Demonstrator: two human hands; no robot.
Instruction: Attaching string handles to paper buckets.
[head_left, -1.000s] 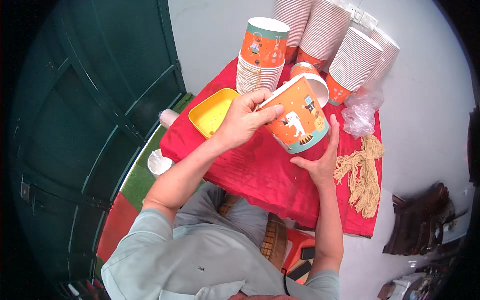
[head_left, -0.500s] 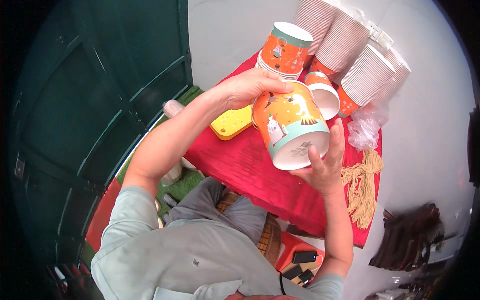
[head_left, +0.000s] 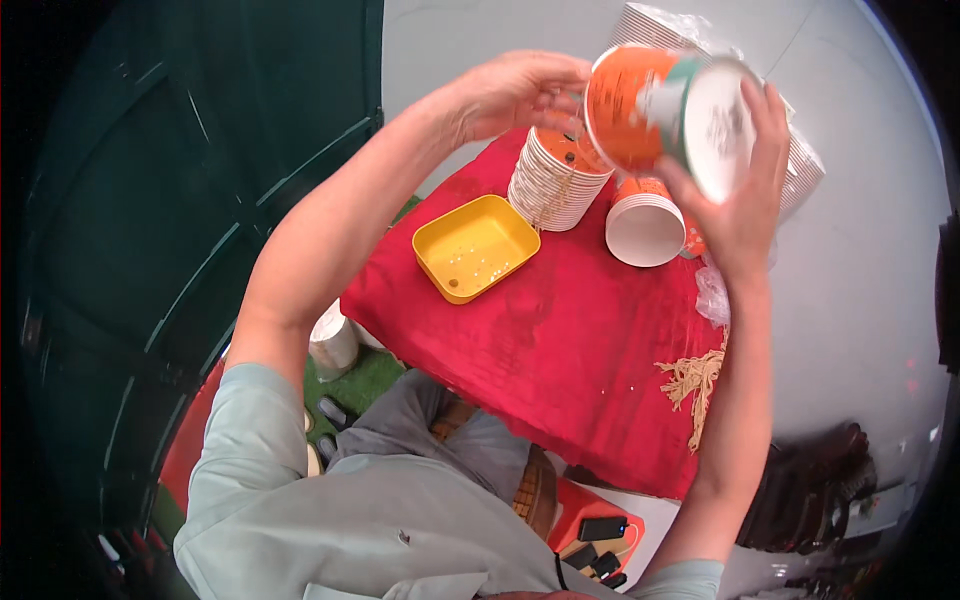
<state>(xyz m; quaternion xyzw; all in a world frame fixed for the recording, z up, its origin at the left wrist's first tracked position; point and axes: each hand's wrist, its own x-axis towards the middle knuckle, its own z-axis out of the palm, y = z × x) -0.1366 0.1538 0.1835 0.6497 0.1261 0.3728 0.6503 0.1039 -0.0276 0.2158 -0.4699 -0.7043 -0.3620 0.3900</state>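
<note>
Both my hands raise an orange paper bucket [head_left: 632, 105] with a green band above the table, tipped on its side. Its open rim faces left and its white base right; motion blurs it. My right hand [head_left: 735, 200] wraps round the base end, thumb below and fingers over the far side. At the rim my left hand [head_left: 525, 95] has its fingers partly curled, touching the edge. Below that hand stands a stack of upside-down paper buckets [head_left: 558, 190] with strings hanging down its side. To its right a paper bucket [head_left: 645, 232] lies with its mouth toward me.
A yellow plastic box [head_left: 437, 265] with small bits inside sits left on the red-covered table [head_left: 530, 350]. Tan strings [head_left: 690, 380] lie by the right edge, near a clear plastic bag [head_left: 712, 295]. Nested bucket stacks [head_left: 800, 170] stand behind my right hand.
The bucket has gone up and right and turned, its base now facing right. My right hand has closed round the base end. The left hand remains at the rim. My view has shifted.
</note>
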